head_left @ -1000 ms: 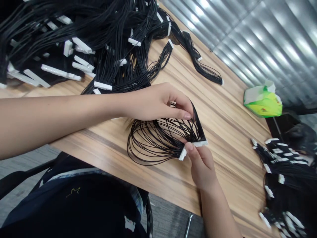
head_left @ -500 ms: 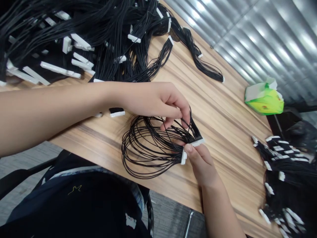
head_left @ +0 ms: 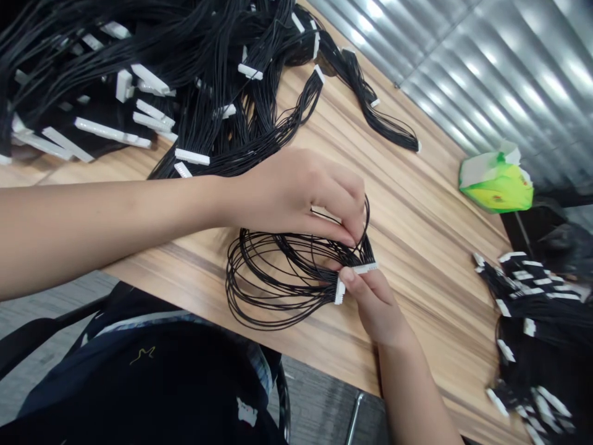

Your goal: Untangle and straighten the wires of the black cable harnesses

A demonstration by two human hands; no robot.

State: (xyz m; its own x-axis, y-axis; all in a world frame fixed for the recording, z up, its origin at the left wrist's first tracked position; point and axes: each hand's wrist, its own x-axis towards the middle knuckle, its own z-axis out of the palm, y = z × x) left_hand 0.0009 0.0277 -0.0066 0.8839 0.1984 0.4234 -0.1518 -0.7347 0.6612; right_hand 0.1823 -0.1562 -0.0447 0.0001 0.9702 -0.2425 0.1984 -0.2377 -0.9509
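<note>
A looped wire harness (head_left: 273, 290) of thin black wires rests near the table's front edge. Its two white connectors, one upright (head_left: 340, 290) and one slanting (head_left: 365, 268), meet at my right hand (head_left: 373, 303). That hand is closed, thumb pressed by the connectors, gripping the harness end. My left hand (head_left: 319, 194) reaches over the loop from the left. Its thumb and fingers pinch together on wires just above the slanting connector. How many wires lie in the pinch is hidden.
A large heap of black harnesses (head_left: 204, 68) with white connectors covers the table's far left. Another pile (head_left: 542, 346) lies at the right. A green and white tissue pack (head_left: 498, 182) sits by the corrugated metal wall (head_left: 467, 68). A chair arm (head_left: 55, 324) shows lower left.
My left hand's fingers have closed from a loose curl into a pinch on the wires and moved slightly right and down. My right hand keeps its grip, shifted slightly left.
</note>
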